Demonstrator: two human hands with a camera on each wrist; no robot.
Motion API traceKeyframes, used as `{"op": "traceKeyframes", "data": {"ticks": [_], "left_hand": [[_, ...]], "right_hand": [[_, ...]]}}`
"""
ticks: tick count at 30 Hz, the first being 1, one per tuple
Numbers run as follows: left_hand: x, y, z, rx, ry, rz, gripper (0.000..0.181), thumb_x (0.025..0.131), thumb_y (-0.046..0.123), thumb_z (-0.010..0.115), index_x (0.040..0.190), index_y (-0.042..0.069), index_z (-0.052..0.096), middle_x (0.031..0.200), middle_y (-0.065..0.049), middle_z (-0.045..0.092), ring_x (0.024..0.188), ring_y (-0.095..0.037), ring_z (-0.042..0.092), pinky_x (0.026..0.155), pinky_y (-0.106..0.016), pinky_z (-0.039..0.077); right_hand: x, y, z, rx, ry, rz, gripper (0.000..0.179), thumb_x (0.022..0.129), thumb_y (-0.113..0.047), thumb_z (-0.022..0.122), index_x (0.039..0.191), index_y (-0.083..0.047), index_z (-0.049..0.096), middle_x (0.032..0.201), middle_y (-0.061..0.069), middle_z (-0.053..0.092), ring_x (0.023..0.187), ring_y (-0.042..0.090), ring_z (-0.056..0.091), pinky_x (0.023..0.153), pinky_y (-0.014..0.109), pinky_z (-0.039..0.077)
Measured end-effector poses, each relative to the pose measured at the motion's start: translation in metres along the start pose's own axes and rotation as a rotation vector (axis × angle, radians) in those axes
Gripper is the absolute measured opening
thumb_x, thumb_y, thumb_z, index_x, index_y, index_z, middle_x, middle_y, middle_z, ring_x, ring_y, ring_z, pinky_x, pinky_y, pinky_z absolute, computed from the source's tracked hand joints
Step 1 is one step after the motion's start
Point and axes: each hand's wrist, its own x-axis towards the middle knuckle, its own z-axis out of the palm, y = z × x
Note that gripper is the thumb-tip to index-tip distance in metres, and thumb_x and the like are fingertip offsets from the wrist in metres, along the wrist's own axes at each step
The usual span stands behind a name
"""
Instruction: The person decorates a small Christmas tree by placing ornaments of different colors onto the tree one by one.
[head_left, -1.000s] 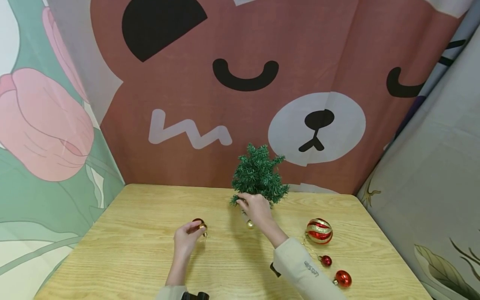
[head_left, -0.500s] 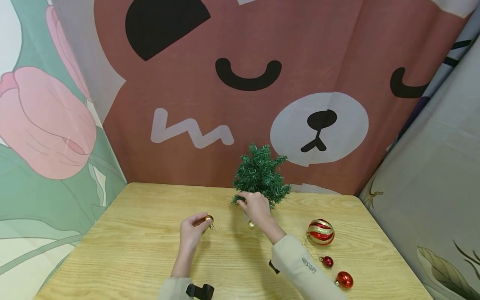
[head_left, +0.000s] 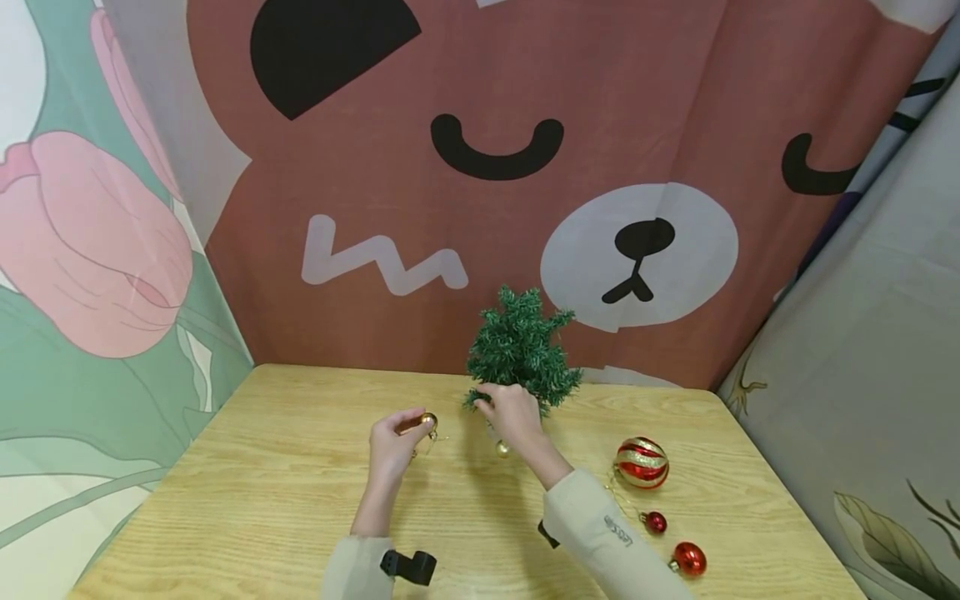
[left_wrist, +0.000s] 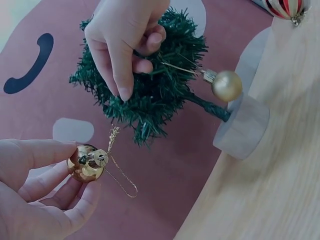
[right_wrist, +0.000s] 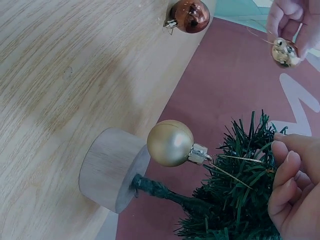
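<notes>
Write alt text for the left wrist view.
The left hand holds a shiny gold ball with a gold cord. Beyond, the right hand touches a green artificial tree with a round wooden base and a hanging matte gold ball.

Lower centre: my left hand (head_left: 392, 447) pinches a gold ornament (head_left: 429, 419). Centre: my right hand (head_left: 516, 418) pinches the green tree (head_left: 519, 342); a pale gold ball (head_left: 502, 449) shows below. Lower right: a striped ball (head_left: 642, 462) and two red balls (head_left: 688, 559) rest on the table (head_left: 285, 483).
</notes>
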Motion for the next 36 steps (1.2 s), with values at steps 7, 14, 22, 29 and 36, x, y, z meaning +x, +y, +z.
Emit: {"op": "traceKeyframes", "data": {"ticks": [7, 14, 22, 29, 36], "left_hand": [[0.001, 0.005, 0.005, -0.025, -0.009, 0.030, 0.025, 0.078, -0.002, 0.068, 0.102, -0.010, 0.064, 0.094, -0.017, 0.064, 0.085, -0.020, 0.060, 0.062, -0.016, 0.045], [0.002, 0.009, 0.012, -0.052, -0.004, 0.057, 0.026, 0.078, -0.003, 0.068, 0.102, -0.012, 0.063, 0.096, -0.020, 0.065, 0.092, -0.026, 0.060, 0.069, -0.015, 0.046], [0.006, 0.012, 0.018, -0.047, -0.018, 0.071, 0.026, 0.080, -0.004, 0.065, 0.105, -0.012, 0.063, 0.098, -0.022, 0.064, 0.091, -0.024, 0.060, 0.071, -0.017, 0.047], [0.008, 0.014, 0.022, -0.057, -0.028, 0.053, 0.027, 0.080, -0.002, 0.065, 0.106, -0.011, 0.063, 0.100, -0.023, 0.064, 0.095, -0.027, 0.060, 0.076, -0.024, 0.049], [0.008, 0.014, 0.024, -0.071, -0.039, 0.037, 0.029, 0.082, 0.001, 0.066, 0.108, -0.010, 0.062, 0.103, -0.021, 0.063, 0.100, -0.028, 0.057, 0.084, -0.031, 0.046]], "right_hand": [[-0.003, -0.001, -0.001, -0.017, 0.051, -0.020, 0.022, 0.082, -0.020, 0.069, 0.102, -0.011, 0.071, 0.045, -0.003, 0.053, 0.032, -0.001, 0.020, 0.035, 0.014, 0.013], [-0.003, 0.000, 0.000, -0.020, 0.066, -0.020, 0.022, 0.082, -0.021, 0.069, 0.102, -0.011, 0.071, 0.040, -0.006, 0.044, 0.033, -0.003, 0.017, 0.034, 0.014, 0.014], [-0.004, -0.001, -0.002, -0.017, 0.069, -0.016, 0.021, 0.083, -0.020, 0.068, 0.101, -0.011, 0.071, 0.040, -0.006, 0.045, 0.033, -0.004, 0.017, 0.034, 0.014, 0.015], [-0.005, -0.001, -0.004, -0.015, 0.098, -0.013, 0.021, 0.081, -0.020, 0.070, 0.100, -0.011, 0.072, 0.038, -0.007, 0.037, 0.034, -0.003, 0.013, 0.036, 0.014, 0.013], [-0.006, 0.001, -0.003, 0.018, 0.178, -0.035, 0.014, 0.081, -0.016, 0.070, 0.094, -0.010, 0.073, 0.051, -0.002, 0.057, 0.036, -0.002, 0.028, 0.035, 0.014, 0.020]]}}
